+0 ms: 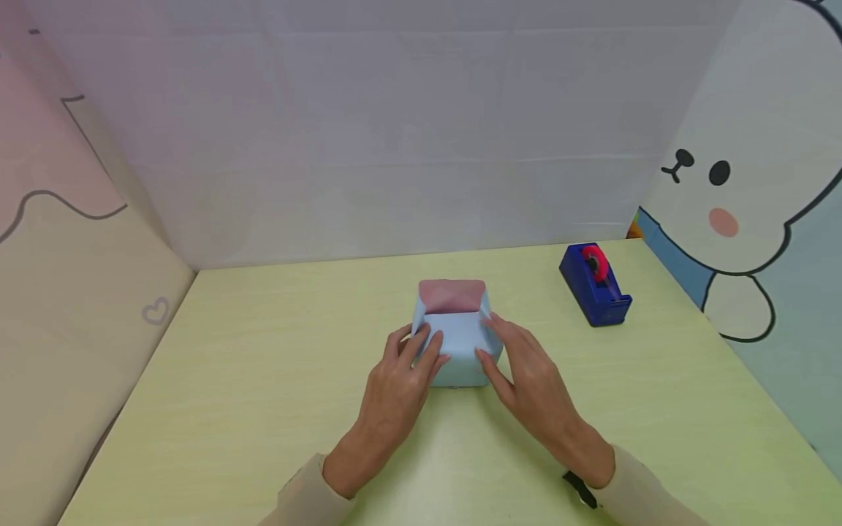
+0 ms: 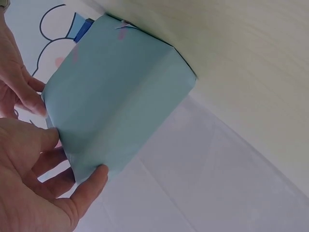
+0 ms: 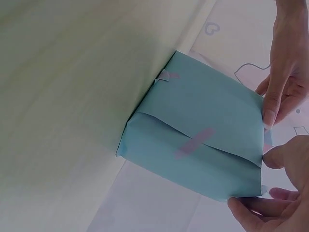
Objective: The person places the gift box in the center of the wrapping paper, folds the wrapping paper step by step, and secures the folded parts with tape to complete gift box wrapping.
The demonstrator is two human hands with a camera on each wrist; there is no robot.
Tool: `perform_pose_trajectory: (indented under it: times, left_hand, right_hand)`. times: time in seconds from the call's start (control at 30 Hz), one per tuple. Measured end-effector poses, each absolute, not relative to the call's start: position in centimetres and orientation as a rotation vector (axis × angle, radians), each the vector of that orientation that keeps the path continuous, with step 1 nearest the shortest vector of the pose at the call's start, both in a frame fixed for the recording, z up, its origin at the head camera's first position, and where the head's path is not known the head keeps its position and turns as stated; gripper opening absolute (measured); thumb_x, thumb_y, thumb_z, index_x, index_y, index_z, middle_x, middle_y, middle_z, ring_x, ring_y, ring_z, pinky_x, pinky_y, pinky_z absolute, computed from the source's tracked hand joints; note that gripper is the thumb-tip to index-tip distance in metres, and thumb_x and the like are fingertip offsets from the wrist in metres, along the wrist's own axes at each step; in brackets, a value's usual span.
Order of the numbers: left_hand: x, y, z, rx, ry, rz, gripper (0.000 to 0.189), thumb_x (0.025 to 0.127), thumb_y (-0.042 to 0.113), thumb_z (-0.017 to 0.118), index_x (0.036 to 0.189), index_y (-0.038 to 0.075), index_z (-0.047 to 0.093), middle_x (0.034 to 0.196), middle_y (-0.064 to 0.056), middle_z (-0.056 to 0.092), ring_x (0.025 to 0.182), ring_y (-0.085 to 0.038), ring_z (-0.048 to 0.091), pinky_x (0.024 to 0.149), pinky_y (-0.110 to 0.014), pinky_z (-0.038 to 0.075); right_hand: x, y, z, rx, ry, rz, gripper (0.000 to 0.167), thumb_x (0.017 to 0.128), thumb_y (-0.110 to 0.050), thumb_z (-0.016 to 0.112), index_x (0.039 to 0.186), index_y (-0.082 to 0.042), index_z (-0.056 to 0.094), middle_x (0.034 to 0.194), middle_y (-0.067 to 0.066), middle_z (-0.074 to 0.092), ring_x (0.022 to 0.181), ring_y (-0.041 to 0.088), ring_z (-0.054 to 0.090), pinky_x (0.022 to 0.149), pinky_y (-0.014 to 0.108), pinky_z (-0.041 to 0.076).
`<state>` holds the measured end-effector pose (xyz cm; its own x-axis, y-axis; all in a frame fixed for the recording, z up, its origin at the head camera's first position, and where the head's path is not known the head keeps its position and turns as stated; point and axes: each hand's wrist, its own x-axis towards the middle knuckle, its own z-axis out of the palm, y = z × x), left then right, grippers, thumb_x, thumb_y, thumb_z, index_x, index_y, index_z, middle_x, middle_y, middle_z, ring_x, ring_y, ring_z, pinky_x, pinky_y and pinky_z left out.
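A box wrapped in light blue paper (image 1: 460,365) stands on end near the middle of the table. Its far flap (image 1: 452,296) is raised and shows a pinkish inner side, while the near paper lies folded across the top. My left hand (image 1: 397,391) holds the top's left side, thumb at the near edge and fingers along the fold. On the right, my right hand (image 1: 536,383) grips the top corner between thumb and fingers. In the right wrist view, a pinkish tape strip (image 3: 194,143) crosses the paper seam on one face of the wrapped box (image 3: 207,106).
A dark blue tape dispenser (image 1: 595,292) with a red-cored roll stands at the table's back right. The pale yellow table (image 1: 263,365) meets a white sheet (image 1: 395,146) at the back and printed panels at both sides.
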<state>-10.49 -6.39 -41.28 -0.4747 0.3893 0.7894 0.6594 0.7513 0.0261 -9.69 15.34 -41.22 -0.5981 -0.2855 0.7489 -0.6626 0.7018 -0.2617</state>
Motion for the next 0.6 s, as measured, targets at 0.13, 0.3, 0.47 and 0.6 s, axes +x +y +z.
perform_pose_trajectory:
  times: [0.13, 0.3, 0.47, 0.6]
  left_hand:
    - [-10.51, -6.37, -41.25, -0.783, -2.112, -0.418, 0.038, 0.11, 0.03, 0.049, 0.114, 0.002, 0.075, 0.114, -0.018, 0.072, 0.107, -0.037, 0.064, 0.07, -0.034, 0.062]
    - [-10.53, -6.37, -41.34, -0.781, -2.109, -0.424, 0.039, 0.11, 0.03, 0.049, 0.114, 0.002, 0.076, 0.114, -0.018, 0.072, 0.107, -0.037, 0.064, 0.07, -0.034, 0.062]
    - [-10.47, -6.39, -41.41, -0.778, -2.123, -0.424, 0.038, 0.11, 0.029, 0.05, 0.115, 0.002, 0.076, 0.115, -0.018, 0.072, 0.108, -0.036, 0.064, 0.07, -0.033, 0.062]
    - [-10.5, -6.37, -41.41, -0.776, -2.122, -0.418, 0.038, 0.11, 0.028, 0.049, 0.115, 0.003, 0.076, 0.116, -0.018, 0.072, 0.108, -0.036, 0.064, 0.07, -0.033, 0.062]
  right_hand:
    - [-9.66, 15.24, -41.22, 0.718, -2.213, 0.691, 0.053, 0.109, -0.037, 0.051, 0.14, 0.006, 0.054, 0.129, 0.02, 0.066, 0.114, 0.033, 0.065, 0.09, 0.05, 0.056]
    - [-9.68, 15.22, -41.46, 0.744, -2.224, 0.666, 0.051, 0.109, -0.034, 0.051, 0.141, 0.006, 0.056, 0.133, 0.02, 0.065, 0.117, 0.035, 0.062, 0.089, 0.051, 0.057]
    - [-9.75, 15.18, -41.59, 0.75, -2.215, 0.615, 0.053, 0.111, -0.036, 0.045, 0.139, 0.007, 0.058, 0.135, 0.021, 0.064, 0.118, 0.037, 0.061, 0.089, 0.051, 0.057]
    - [-9.79, 15.11, -41.61, 0.756, -2.222, 0.573, 0.055, 0.112, -0.038, 0.041, 0.136, 0.008, 0.06, 0.136, 0.022, 0.062, 0.12, 0.037, 0.059, 0.091, 0.052, 0.056]
